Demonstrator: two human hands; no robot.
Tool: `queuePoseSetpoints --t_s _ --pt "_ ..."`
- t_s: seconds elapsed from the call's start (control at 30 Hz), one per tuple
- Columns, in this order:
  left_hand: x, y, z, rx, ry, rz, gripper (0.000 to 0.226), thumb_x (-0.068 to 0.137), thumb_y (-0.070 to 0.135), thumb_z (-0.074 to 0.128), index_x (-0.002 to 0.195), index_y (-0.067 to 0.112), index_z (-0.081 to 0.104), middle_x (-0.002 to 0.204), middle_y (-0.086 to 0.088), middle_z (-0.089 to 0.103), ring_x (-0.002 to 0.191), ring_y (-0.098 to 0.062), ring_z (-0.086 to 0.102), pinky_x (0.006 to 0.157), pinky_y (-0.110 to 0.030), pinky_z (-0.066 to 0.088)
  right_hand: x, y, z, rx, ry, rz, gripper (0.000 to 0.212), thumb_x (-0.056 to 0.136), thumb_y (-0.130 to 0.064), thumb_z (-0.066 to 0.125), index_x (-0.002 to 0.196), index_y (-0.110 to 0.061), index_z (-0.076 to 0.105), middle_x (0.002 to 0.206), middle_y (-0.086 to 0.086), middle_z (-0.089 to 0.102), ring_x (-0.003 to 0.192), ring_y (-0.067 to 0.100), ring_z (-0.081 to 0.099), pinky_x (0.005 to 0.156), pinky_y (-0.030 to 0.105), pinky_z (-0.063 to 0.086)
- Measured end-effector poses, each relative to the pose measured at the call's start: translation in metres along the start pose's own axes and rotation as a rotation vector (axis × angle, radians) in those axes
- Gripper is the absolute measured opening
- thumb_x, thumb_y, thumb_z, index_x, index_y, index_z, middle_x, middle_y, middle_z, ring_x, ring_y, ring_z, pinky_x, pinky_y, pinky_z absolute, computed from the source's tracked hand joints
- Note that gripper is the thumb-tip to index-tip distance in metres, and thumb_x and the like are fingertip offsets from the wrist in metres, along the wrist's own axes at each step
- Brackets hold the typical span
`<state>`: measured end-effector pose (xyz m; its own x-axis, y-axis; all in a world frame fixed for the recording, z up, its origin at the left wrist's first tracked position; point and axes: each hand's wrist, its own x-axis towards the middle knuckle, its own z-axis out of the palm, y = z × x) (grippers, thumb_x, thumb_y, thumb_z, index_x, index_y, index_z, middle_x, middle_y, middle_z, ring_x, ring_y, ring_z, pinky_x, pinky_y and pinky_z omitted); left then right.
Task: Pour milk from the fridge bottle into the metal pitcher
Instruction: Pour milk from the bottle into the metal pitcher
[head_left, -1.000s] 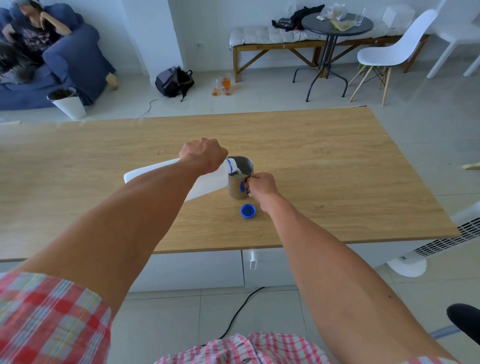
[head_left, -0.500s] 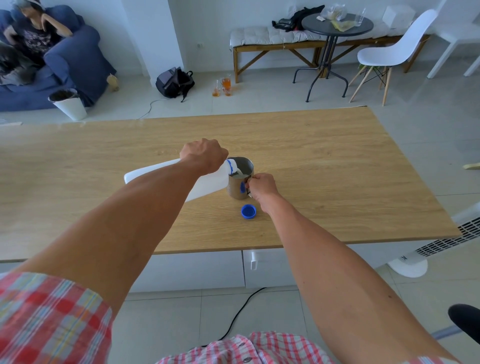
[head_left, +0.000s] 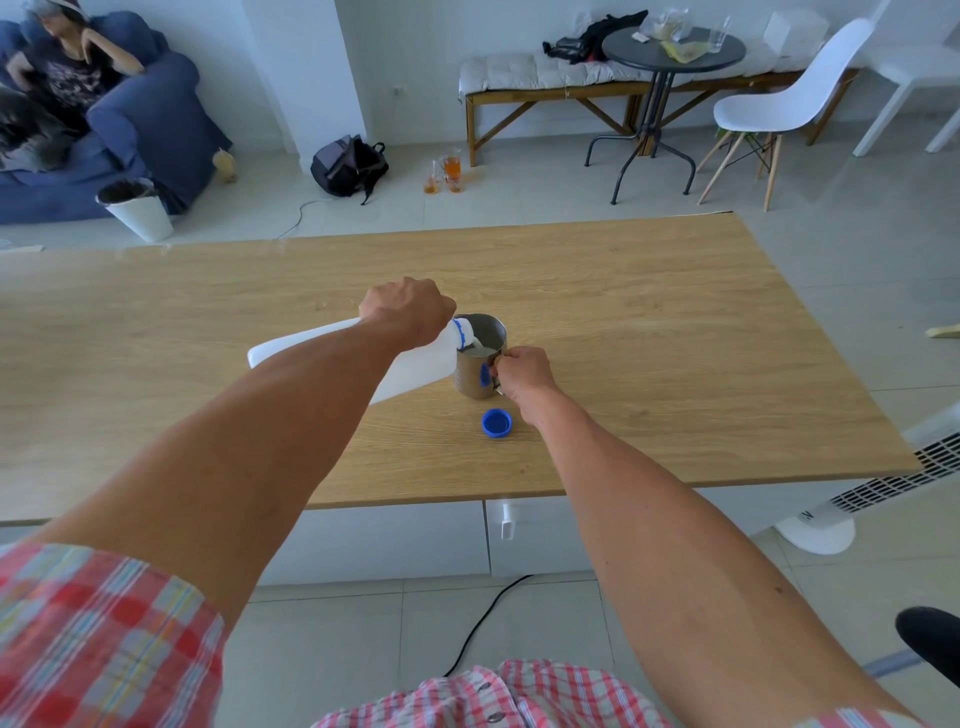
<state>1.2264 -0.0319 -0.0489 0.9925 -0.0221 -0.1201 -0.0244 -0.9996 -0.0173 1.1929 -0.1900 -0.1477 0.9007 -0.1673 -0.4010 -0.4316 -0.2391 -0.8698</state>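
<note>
Gripping the white milk bottle (head_left: 410, 366) near its neck, the left hand (head_left: 408, 310) is closed tight around it, the knuckles turned up and the fingers wrapped out of view on the far side; the left forearm reaches from the lower left of the frame up to the centre, and the wrist is bent so that the bottle lies tilted, its base to the left and its mouth with the blue ring to the right; the mouth hangs over the rim of the metal pitcher (head_left: 480, 358), and a thin white stream of milk (head_left: 475, 344) falls from it into the pitcher, where a white surface shows inside; the right hand (head_left: 524, 371) is curled at the right side of the pitcher, the fingers pinched closed on its handle, though the handle itself is mostly hidden by them; the right forearm comes from the lower right of the frame to the centre; the pitcher stands upright on the wooden table (head_left: 675, 338), just right of the bottle and between the two hands; a blue cap (head_left: 497, 423) lies open side up on the table, below the pitcher in the frame and just beside the right wrist, not touching it.
</note>
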Motion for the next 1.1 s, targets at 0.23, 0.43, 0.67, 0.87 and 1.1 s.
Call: queuePoseSetpoints --t_s 0.23,0.43,0.67,0.87,1.1 --pt "-0.0003 0.0002 -0.0006 0.012 -0.012 0.004 0.034 0.100 0.033 0.039 0.080 0.014 0.058 0.079 -0.007 0.059 0.067 -0.025 0.054 0.066 -0.036 0.045 0.0023 0.0017 0.0016 0.001 -0.004 0.006 0.021 0.093 -0.003 0.047 0.087 -0.010 0.066 0.082 0.009 0.057 0.070 0.019 0.045 0.058 0.029 0.036" --pt "-0.0013 0.0009 -0.0025 -0.005 -0.022 -0.011 0.034 0.100 0.032 0.039 0.076 0.014 0.056 0.079 -0.007 0.058 0.064 -0.023 0.052 0.061 -0.034 0.039 0.0030 0.0026 0.0009 0.012 -0.005 0.006 0.021 0.093 -0.002 0.047 0.084 -0.008 0.065 0.078 0.009 0.058 0.066 0.019 0.047 0.058 0.029 0.038" --pt "-0.0020 0.0021 -0.0040 -0.004 -0.027 -0.017 0.034 0.100 0.032 0.039 0.076 0.015 0.054 0.079 -0.007 0.058 0.064 -0.023 0.051 0.064 -0.036 0.042 0.0028 0.0019 -0.0001 0.000 0.000 0.005 0.021 0.093 -0.001 0.047 0.084 -0.007 0.065 0.074 0.007 0.057 0.062 0.017 0.045 0.056 0.028 0.037" --pt "-0.0023 0.0027 -0.0046 -0.006 -0.029 -0.020 0.033 0.100 0.030 0.039 0.078 0.013 0.057 0.079 -0.007 0.059 0.063 -0.023 0.052 0.064 -0.036 0.042 0.0040 0.0022 0.0001 0.001 -0.001 0.010 0.021 0.094 -0.003 0.047 0.086 -0.007 0.066 0.078 0.009 0.059 0.064 0.018 0.047 0.057 0.028 0.038" --pt "-0.0021 0.0015 -0.0036 -0.013 -0.023 -0.022 0.035 0.100 0.033 0.039 0.080 0.012 0.059 0.079 -0.008 0.060 0.064 -0.023 0.053 0.066 -0.036 0.044 0.0036 0.0027 0.0005 0.004 0.000 0.001 0.021 0.094 -0.002 0.048 0.084 -0.007 0.065 0.076 0.008 0.058 0.064 0.018 0.047 0.058 0.029 0.039"
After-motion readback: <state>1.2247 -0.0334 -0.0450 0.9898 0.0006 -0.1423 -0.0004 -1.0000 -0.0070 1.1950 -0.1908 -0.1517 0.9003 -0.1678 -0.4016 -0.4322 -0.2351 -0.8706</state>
